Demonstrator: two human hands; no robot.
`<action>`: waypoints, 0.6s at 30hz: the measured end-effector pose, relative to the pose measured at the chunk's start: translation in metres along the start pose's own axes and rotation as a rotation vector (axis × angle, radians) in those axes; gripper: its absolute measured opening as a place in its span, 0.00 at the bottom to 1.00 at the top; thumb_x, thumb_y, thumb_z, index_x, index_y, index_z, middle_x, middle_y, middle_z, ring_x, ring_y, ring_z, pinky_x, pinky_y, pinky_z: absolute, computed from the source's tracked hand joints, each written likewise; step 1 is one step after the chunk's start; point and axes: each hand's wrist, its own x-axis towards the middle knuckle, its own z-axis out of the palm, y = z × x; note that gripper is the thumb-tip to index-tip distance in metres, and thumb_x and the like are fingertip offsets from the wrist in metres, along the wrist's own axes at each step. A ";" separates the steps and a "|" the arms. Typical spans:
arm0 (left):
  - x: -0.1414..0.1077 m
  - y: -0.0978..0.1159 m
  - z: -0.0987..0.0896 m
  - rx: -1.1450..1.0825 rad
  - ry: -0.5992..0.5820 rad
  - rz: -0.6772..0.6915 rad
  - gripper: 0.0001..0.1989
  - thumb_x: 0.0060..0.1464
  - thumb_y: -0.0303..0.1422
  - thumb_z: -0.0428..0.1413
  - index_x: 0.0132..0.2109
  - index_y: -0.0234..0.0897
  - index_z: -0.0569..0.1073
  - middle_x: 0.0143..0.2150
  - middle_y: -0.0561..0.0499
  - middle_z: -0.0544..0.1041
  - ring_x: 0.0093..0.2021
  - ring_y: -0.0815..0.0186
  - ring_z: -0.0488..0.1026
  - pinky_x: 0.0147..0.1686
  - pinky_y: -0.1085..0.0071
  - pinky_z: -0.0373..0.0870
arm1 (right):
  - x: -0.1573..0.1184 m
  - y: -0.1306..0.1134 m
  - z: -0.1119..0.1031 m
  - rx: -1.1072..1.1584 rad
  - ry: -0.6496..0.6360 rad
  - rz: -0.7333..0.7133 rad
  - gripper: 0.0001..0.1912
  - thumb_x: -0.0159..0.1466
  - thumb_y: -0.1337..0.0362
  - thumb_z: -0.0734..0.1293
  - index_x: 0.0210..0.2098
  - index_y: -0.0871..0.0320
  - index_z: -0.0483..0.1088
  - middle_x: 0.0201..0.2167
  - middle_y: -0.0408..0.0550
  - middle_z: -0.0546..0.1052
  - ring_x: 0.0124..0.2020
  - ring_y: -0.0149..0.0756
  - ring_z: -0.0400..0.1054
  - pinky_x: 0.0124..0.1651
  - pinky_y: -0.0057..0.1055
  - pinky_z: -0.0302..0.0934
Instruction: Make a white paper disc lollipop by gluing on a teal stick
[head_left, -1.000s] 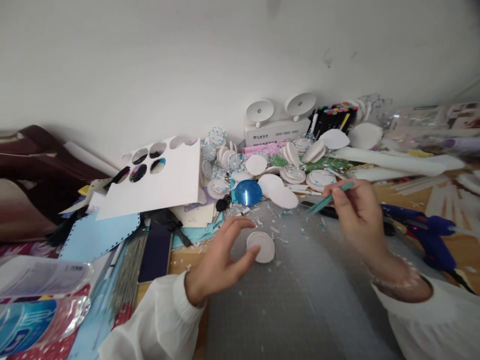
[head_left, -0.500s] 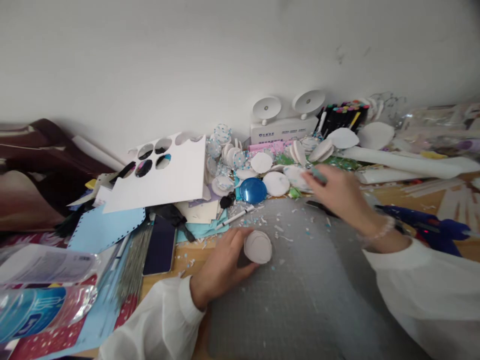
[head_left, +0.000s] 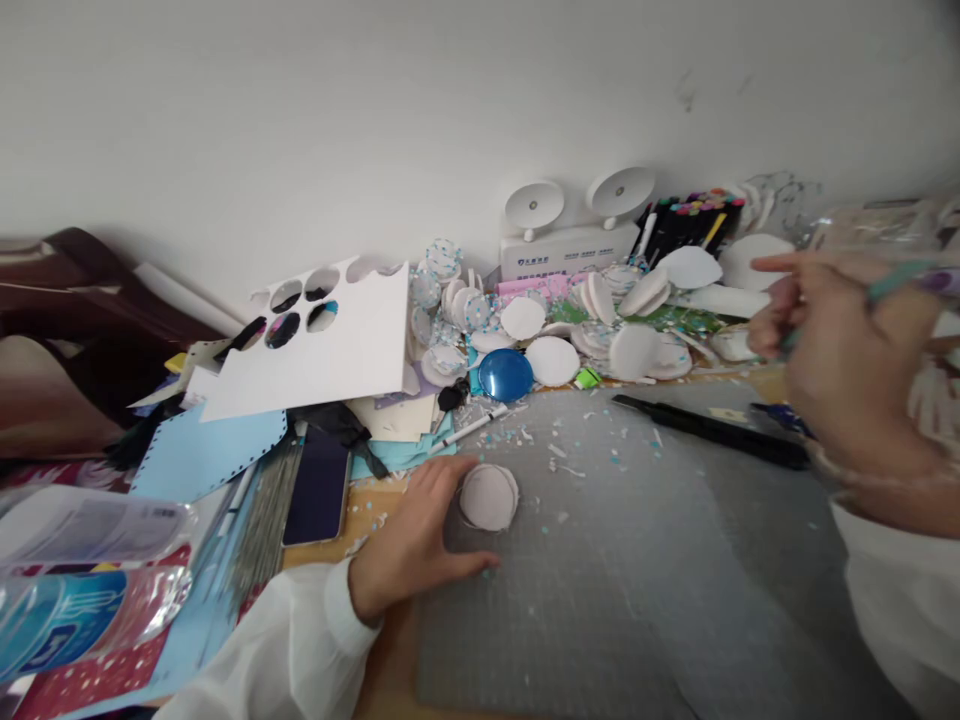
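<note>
My left hand [head_left: 416,530] rests at the left edge of the grey cutting mat [head_left: 600,600]. Its thumb is spread away from the fingers, and the fingertips are beside a small stack of round white discs [head_left: 489,497]. At the right, blurred by motion, my right hand [head_left: 855,350] is raised above the table with a slim teal tool [head_left: 896,280] between its fingers. A black cutter [head_left: 705,430] lies across the back of the mat. Behind the mat are a shiny blue disc [head_left: 506,375] and several white discs [head_left: 553,360].
A white board with round holes [head_left: 337,350] leans at the back left. Near it lie a dark phone [head_left: 317,490] and a plastic bottle [head_left: 90,610]. A white two-lamp unit [head_left: 570,252] and black-bodied markers [head_left: 690,235] stand by the wall. Small scraps dot the mat.
My right hand has moved right and up with the teal tool, uncovering the black cutter. The disc stack has shifted slightly left, and my left thumb has come away from it.
</note>
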 end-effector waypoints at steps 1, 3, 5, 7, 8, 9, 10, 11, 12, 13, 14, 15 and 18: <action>0.002 0.001 0.002 0.018 0.016 -0.011 0.41 0.45 0.42 0.67 0.62 0.40 0.57 0.59 0.39 0.67 0.60 0.47 0.64 0.59 0.48 0.62 | -0.009 -0.009 0.000 0.005 0.027 0.016 0.18 0.68 0.50 0.52 0.45 0.49 0.67 0.38 0.48 0.70 0.31 0.37 0.65 0.30 0.40 0.52; 0.007 0.002 0.006 0.035 0.039 -0.036 0.38 0.47 0.41 0.66 0.61 0.39 0.58 0.57 0.40 0.69 0.58 0.48 0.66 0.58 0.48 0.63 | -0.028 -0.022 0.005 0.022 -0.064 0.082 0.17 0.66 0.50 0.57 0.36 0.51 0.72 0.30 0.47 0.71 0.29 0.37 0.65 0.30 0.38 0.56; 0.012 0.001 0.011 0.015 0.051 -0.047 0.36 0.49 0.39 0.65 0.61 0.39 0.58 0.57 0.40 0.69 0.58 0.50 0.67 0.57 0.50 0.64 | -0.047 -0.029 0.014 0.107 -0.244 0.201 0.31 0.68 0.45 0.49 0.22 0.53 0.70 0.18 0.46 0.68 0.19 0.33 0.60 0.21 0.33 0.53; 0.017 -0.001 0.013 -0.026 0.056 -0.035 0.36 0.50 0.37 0.64 0.61 0.40 0.57 0.57 0.41 0.69 0.58 0.52 0.67 0.57 0.53 0.65 | -0.066 -0.030 0.027 0.217 -0.458 0.315 0.36 0.68 0.43 0.45 0.19 0.55 0.68 0.14 0.46 0.66 0.14 0.30 0.57 0.16 0.31 0.51; 0.020 -0.001 0.014 -0.043 0.057 -0.021 0.36 0.50 0.37 0.64 0.62 0.40 0.56 0.58 0.41 0.69 0.58 0.52 0.67 0.57 0.54 0.65 | -0.075 -0.029 0.034 0.258 -0.538 0.350 0.34 0.68 0.44 0.46 0.21 0.56 0.69 0.15 0.46 0.68 0.14 0.30 0.59 0.17 0.30 0.53; 0.022 -0.002 0.014 -0.052 0.054 -0.005 0.37 0.49 0.37 0.64 0.62 0.40 0.56 0.58 0.41 0.68 0.59 0.52 0.66 0.57 0.54 0.65 | -0.083 -0.028 0.041 0.303 -0.602 0.376 0.32 0.68 0.44 0.48 0.22 0.56 0.69 0.17 0.45 0.69 0.16 0.30 0.61 0.19 0.30 0.56; 0.023 -0.002 0.014 -0.055 0.048 0.010 0.38 0.49 0.37 0.64 0.62 0.40 0.56 0.59 0.41 0.67 0.59 0.52 0.66 0.58 0.54 0.65 | -0.091 -0.026 0.046 0.335 -0.652 0.389 0.28 0.67 0.44 0.53 0.24 0.57 0.69 0.18 0.44 0.69 0.18 0.31 0.63 0.21 0.30 0.59; 0.025 -0.003 0.014 -0.054 0.042 0.021 0.39 0.48 0.37 0.65 0.62 0.40 0.55 0.60 0.40 0.67 0.60 0.51 0.65 0.58 0.54 0.64 | -0.099 -0.025 0.050 0.356 -0.694 0.390 0.23 0.65 0.45 0.58 0.25 0.57 0.68 0.19 0.43 0.69 0.20 0.31 0.64 0.23 0.29 0.60; 0.025 -0.003 0.015 -0.051 0.036 0.029 0.39 0.47 0.37 0.65 0.62 0.40 0.55 0.60 0.40 0.66 0.60 0.50 0.65 0.59 0.53 0.64 | -0.106 -0.023 0.054 0.367 -0.738 0.382 0.19 0.62 0.47 0.63 0.26 0.56 0.67 0.21 0.42 0.69 0.22 0.30 0.65 0.24 0.28 0.60; 0.026 -0.003 0.016 -0.048 0.028 0.034 0.40 0.47 0.37 0.66 0.62 0.39 0.55 0.60 0.39 0.66 0.60 0.50 0.64 0.59 0.53 0.63 | -0.111 -0.022 0.056 0.367 -0.783 0.360 0.15 0.60 0.51 0.67 0.27 0.56 0.67 0.22 0.42 0.69 0.23 0.30 0.65 0.25 0.27 0.60; 0.026 -0.003 0.016 -0.046 0.021 0.037 0.39 0.47 0.37 0.66 0.62 0.39 0.55 0.60 0.39 0.66 0.60 0.50 0.65 0.59 0.52 0.63 | -0.117 -0.020 0.056 0.365 -0.826 0.326 0.12 0.59 0.55 0.69 0.28 0.56 0.66 0.24 0.41 0.70 0.25 0.30 0.65 0.25 0.26 0.59; 0.026 -0.004 0.017 -0.044 0.019 0.040 0.38 0.48 0.37 0.65 0.62 0.40 0.56 0.59 0.40 0.67 0.59 0.50 0.65 0.58 0.53 0.64 | -0.121 -0.019 0.057 0.362 -0.861 0.286 0.10 0.59 0.58 0.69 0.29 0.56 0.66 0.25 0.42 0.70 0.26 0.30 0.65 0.26 0.26 0.59; 0.023 -0.006 0.019 -0.056 0.034 0.044 0.35 0.50 0.37 0.64 0.60 0.41 0.57 0.57 0.42 0.69 0.57 0.52 0.67 0.56 0.53 0.65 | -0.128 -0.018 0.055 0.369 -0.885 0.190 0.05 0.62 0.63 0.66 0.31 0.55 0.66 0.28 0.42 0.70 0.29 0.30 0.65 0.30 0.27 0.60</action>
